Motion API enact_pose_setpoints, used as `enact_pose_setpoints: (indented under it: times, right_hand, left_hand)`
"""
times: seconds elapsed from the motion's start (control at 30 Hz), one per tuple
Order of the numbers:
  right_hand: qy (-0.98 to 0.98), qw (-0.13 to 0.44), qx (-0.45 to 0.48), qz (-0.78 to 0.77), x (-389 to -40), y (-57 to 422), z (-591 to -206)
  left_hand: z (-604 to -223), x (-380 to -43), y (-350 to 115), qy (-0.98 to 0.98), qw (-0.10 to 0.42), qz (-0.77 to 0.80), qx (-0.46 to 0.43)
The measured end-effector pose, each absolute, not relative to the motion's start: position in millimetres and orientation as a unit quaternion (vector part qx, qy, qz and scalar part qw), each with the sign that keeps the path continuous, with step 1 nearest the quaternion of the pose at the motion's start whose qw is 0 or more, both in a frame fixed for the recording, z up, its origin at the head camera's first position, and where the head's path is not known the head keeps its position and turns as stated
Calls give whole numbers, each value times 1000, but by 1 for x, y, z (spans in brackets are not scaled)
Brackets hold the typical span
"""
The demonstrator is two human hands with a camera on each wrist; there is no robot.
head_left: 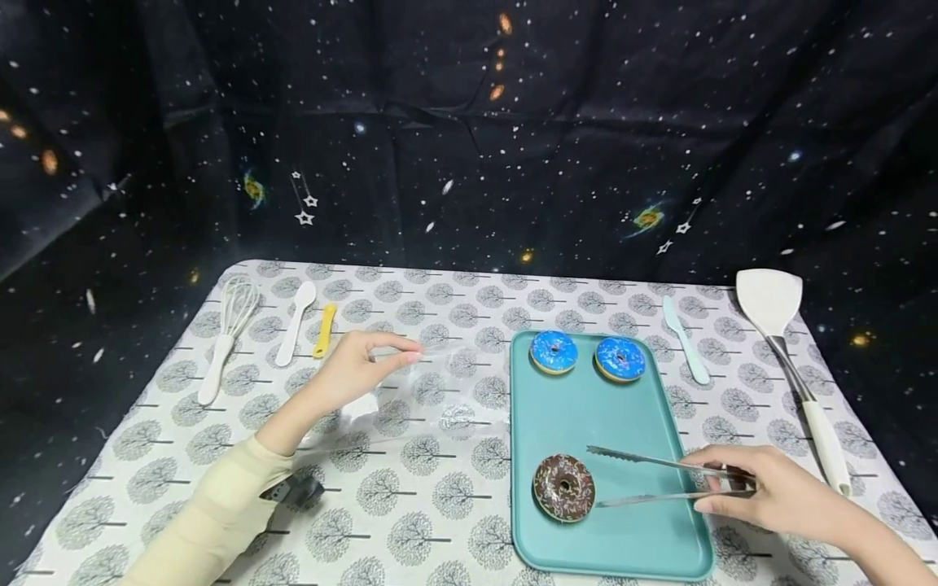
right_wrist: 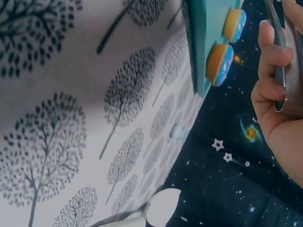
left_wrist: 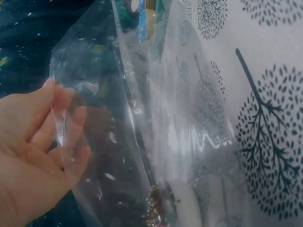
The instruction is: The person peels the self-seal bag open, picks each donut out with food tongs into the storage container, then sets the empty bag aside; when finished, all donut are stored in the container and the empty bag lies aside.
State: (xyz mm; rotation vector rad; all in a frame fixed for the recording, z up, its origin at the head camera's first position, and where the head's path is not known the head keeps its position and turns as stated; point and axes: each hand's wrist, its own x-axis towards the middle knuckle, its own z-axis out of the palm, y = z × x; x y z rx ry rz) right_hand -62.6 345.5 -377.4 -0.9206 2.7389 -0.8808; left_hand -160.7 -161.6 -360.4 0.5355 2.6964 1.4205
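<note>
My left hand (head_left: 366,366) pinches the edge of a clear plastic bag (left_wrist: 109,142) between thumb and fingers, holding it up over the cloth left of the tray. Metal tongs (head_left: 645,498) are in my right hand (head_left: 769,492), their arms spread apart above the teal tray (head_left: 608,423). One tip of the tongs is right at the edge of a chocolate donut (head_left: 564,488) with sprinkles, near the tray's front left. Toward the tray's far end lie two blue-iced donuts, one on the left (head_left: 554,352) and one on the right (head_left: 620,360).
On the left lie a whisk (head_left: 225,338), a white spoon (head_left: 296,324) and a yellow-handled utensil (head_left: 325,330). Right of the tray are a pale blue knife (head_left: 685,340) and a white-headed spatula (head_left: 795,374). A dark starry curtain (head_left: 440,146) hangs behind the tree-patterned tablecloth (head_left: 418,537).
</note>
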Motion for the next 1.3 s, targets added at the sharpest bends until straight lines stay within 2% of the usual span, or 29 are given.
enact_pose_setpoints:
  times: [0.23,0.4,0.57,0.9,1.1,1.3]
  right_hand:
    - [926,-38,-267,-263,-79,332,-378]
    - [931,-86,-272,-227,-103,308,-382]
    - [919,-115,-327,-187,-125,280,-382]
    - [840,-222,-470,-158,-155,226,-373]
    - [837,-208,-493,-115,-165,196,-377]
    - [863,-141,-476,-96,-175,146,-378]
  left_hand:
    - [-362,-162,-159,868,21,464,174]
    - [-363,-162,-158,875,23,457,158]
    - [-363,-161,-157,868,37,467,166]
    - [-363,-161,-160,861,32,480,161]
    - [-362,-163,-160,867,24,467,172]
    - [-364,-166,-159,866,24,470,172]
